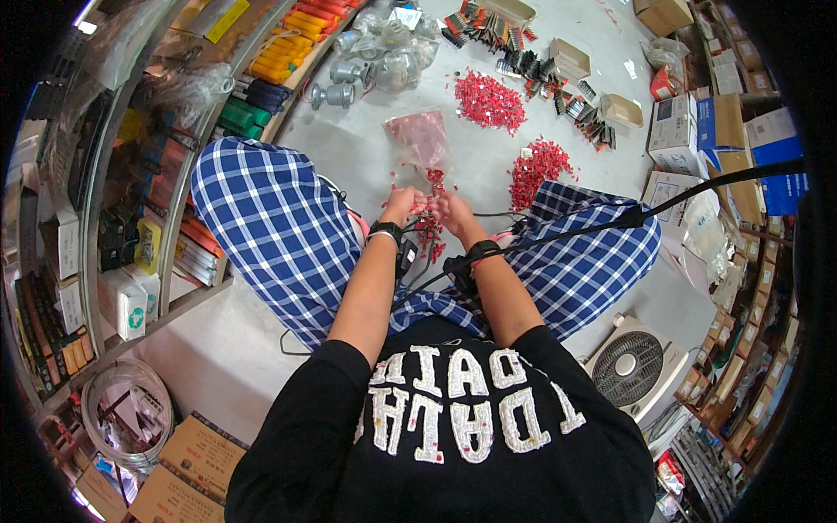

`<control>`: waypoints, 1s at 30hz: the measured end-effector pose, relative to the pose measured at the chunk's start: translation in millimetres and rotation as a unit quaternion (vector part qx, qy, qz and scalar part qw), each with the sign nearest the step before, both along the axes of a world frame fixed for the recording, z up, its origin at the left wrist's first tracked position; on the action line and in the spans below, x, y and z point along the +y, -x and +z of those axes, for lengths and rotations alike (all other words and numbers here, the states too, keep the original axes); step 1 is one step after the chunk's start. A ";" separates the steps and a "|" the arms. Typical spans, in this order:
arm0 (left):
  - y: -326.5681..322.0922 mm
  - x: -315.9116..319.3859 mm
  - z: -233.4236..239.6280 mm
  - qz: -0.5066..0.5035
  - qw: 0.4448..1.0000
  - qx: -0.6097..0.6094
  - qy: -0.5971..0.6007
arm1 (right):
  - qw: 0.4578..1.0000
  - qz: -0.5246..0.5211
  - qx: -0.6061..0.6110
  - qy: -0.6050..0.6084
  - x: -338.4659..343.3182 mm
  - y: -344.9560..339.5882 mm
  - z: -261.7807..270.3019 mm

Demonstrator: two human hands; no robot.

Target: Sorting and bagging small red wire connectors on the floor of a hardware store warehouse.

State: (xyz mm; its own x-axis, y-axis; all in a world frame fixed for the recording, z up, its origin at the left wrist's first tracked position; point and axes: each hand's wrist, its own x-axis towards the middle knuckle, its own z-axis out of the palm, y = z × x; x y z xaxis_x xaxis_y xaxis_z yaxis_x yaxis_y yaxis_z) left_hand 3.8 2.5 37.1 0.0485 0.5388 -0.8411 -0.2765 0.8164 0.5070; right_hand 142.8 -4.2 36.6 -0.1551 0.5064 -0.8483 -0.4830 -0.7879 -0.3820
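Observation:
Small red pieces (430,236), too small to name surely, lie in a loose heap on the floor between my crossed legs. My left hand (407,204) is at the heap's left edge with its fingers curled; red bits show by the fingertips. Opposite it, my right hand (451,210) is at the right edge, fingers bent inward. Whether either hand grips a piece is too small to tell. Just beyond both hands lies a clear plastic bag (422,138) of reddish contents, its narrow end towards the heap. Two larger piles of red pieces (490,101) (540,171) lie farther off to the right.
Metal shelving (176,196) with coloured rolls stands on the left. Grey fittings (333,95) in plastic lie ahead. Black strips (536,68) and open cardboard trays (570,59) are at the upper right. Boxes (673,134) and a box fan (631,366) stand right. A black cable (562,232) crosses my right leg.

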 end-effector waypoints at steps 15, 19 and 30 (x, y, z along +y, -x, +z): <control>-3.8 -0.7 -3.1 0.035 0.995 -0.097 -0.008 | 0.855 0.258 -0.249 -0.375 -7.9 3.1 -10.1; 3.1 -6.2 -12.1 0.064 0.989 -0.135 0.014 | 0.841 0.324 -0.293 -0.320 -4.2 6.9 27.1; 4.5 -3.2 -17.7 0.008 0.995 -0.098 -0.010 | 0.914 0.145 -0.228 -0.304 -3.5 13.2 1.6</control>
